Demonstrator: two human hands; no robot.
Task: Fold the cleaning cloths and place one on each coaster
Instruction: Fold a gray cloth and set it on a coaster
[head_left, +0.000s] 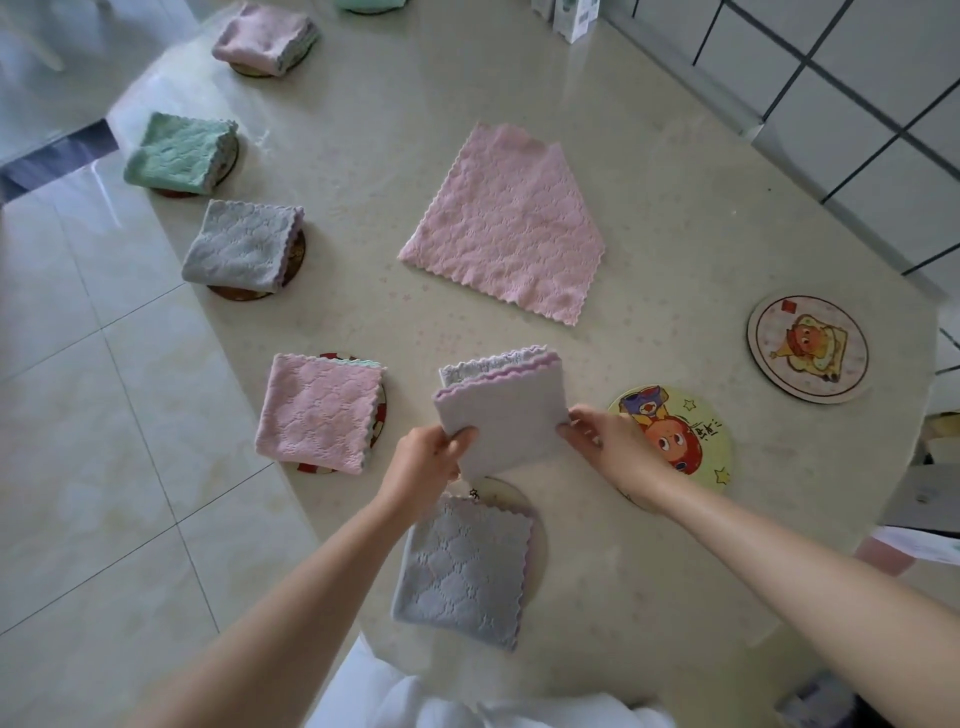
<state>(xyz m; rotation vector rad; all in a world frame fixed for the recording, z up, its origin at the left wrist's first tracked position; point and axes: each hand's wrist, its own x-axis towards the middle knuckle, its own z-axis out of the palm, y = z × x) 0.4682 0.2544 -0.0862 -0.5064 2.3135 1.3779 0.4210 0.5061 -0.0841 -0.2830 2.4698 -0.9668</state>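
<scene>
Currently my left hand (434, 457) pinches the near left corner of the folded grey-lilac cloth (501, 415), and my right hand (602, 434) pinches the near right corner. Between them the cloth is held roughly level, seemingly just clear of the tabletop (363, 130), with its scalloped far edges loosely stacked. I judge it light, limp and fluffy. The layers will likely slide apart unless I grip the corners through every thickness and lay it down flat. Just to the right, partly under my right wrist, lies the bare yellow cartoon coaster (698, 441). A second bare coaster (808, 348) sits farther right. Beyond, a pink cloth (506, 218) lies unfolded.
</scene>
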